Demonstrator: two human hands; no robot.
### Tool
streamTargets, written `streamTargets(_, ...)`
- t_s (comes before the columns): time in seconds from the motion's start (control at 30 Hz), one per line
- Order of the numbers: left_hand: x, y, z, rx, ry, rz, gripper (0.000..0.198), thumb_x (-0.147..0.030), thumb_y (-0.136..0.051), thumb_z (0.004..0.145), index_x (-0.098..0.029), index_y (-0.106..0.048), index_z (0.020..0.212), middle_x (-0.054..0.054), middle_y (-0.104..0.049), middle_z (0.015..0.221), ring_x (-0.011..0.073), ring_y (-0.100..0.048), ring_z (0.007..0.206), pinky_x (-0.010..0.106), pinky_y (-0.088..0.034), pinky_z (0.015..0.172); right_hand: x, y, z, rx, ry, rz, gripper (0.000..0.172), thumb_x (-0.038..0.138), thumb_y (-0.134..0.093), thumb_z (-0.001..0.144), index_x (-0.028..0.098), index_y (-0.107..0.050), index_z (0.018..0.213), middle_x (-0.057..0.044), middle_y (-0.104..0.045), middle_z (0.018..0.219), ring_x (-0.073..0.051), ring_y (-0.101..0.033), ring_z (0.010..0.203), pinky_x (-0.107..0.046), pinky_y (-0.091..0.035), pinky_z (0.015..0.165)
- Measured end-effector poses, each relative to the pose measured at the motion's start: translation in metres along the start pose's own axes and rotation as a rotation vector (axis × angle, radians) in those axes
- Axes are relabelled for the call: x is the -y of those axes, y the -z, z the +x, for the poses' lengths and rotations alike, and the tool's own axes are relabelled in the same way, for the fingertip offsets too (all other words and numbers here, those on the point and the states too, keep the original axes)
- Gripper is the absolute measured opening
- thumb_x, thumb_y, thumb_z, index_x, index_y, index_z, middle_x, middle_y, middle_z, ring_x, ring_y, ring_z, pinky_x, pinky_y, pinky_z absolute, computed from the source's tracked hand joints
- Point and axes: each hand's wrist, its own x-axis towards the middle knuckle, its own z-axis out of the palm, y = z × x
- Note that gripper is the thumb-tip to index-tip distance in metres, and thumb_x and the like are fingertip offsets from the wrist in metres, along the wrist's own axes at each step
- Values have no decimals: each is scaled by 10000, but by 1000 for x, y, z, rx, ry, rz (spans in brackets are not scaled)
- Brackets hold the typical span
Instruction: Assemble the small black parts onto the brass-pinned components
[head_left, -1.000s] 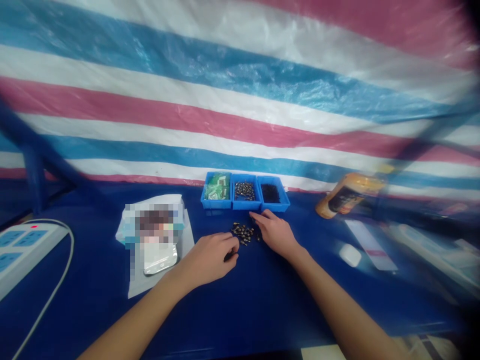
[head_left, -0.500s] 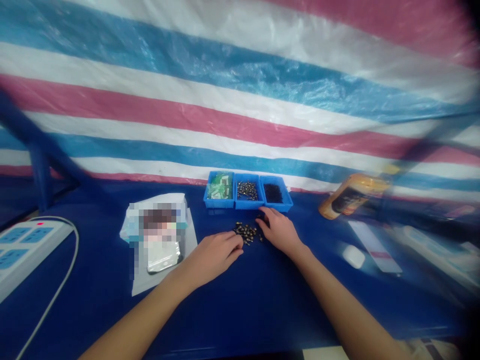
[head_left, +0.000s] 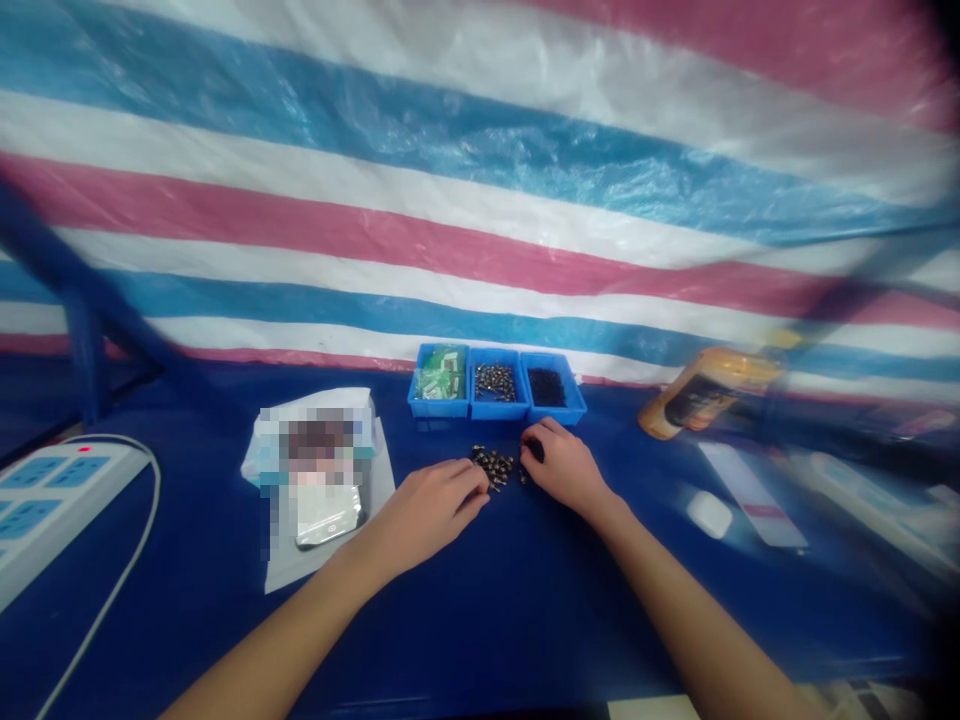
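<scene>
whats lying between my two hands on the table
In the head view, a small heap of dark metal parts lies on the blue table between the left hand and the right hand, close to both.

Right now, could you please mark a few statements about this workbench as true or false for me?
1. Three blue bins stand side by side at the back of the table. True.
2. The left hand reaches into a bin. False: it rests on the table, fingertips at the pile of small metal parts.
3. The right hand is at the other side of that pile. True.
4. The power strip lies at the right edge. False: it lies at the far left.
5. The leftmost bin holds green pieces. True.
</scene>
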Motion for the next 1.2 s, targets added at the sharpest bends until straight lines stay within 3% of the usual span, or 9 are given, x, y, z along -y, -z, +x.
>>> streamTargets(0.13, 0, 0, 0, 5, 3, 11, 105, -255, -482, 984, -242, -574, 937, -21, -626, 934, 171, -616, 865, 293, -414, 730, -1, -1, -1, 6, 26, 1, 220, 340, -526, 946, 258, -679, 1082, -49, -644, 1105, -185, -667, 872, -266, -460, 721)
streamTargets(0.3, 0, 1, 1, 10, -1, 12, 108, -268, -481, 986, -240, -571, 933, -17, -628, 930, 175, -617, 863, 295, -413, 721, -6, -3, 0, -26, 55, 70, 187, 313, -544, 949, 254, -705, 1021, -45, -677, 1071, -186, -679, 887, -268, -484, 739)
streamTargets(0.57, 0, -2, -1, 7, -11, 10, 132, -273, -460, 995, -235, -576, 945, -8, -634, 937, 172, -619, 854, 297, -426, 715, -11, -5, 1, -147, 33, 499, 154, 313, -670, 839, 227, -758, 931, -33, -766, 913, -192, -695, 757, -310, -542, 743)
streamTargets(0.8, -1, 0, 0, -13, -29, 20, 122, -251, -474, 983, -229, -584, 936, -4, -637, 922, 173, -626, 841, 291, -436, 713, -7, 4, -4, -131, 24, 686, 183, 307, -628, 866, 233, -761, 967, -39, -766, 998, -210, -704, 897, -326, -533, 816)
streamTargets(1.0, -3, 2, 0, 15, -22, 26, 119, -247, -480, 981, -228, -583, 925, -5, -638, 912, 173, -628, 833, 278, -418, 682, -5, 7, -3, -43, -61, 711, 347, 438, -481, 956, 188, -637, 773, 3, -643, 682, -137, -569, 612, -251, -446, 619)
streamTargets(1.2, -4, 2, 0, 33, -28, 31, 121, -241, -478, 982, -229, -580, 917, -11, -632, 902, 167, -619, 820, 276, -411, 676, -7, 4, -3, 42, -160, 781, 530, 558, -418, 958, 194, -467, 576, 39, -471, 518, -106, -433, 487, -238, -352, 520)
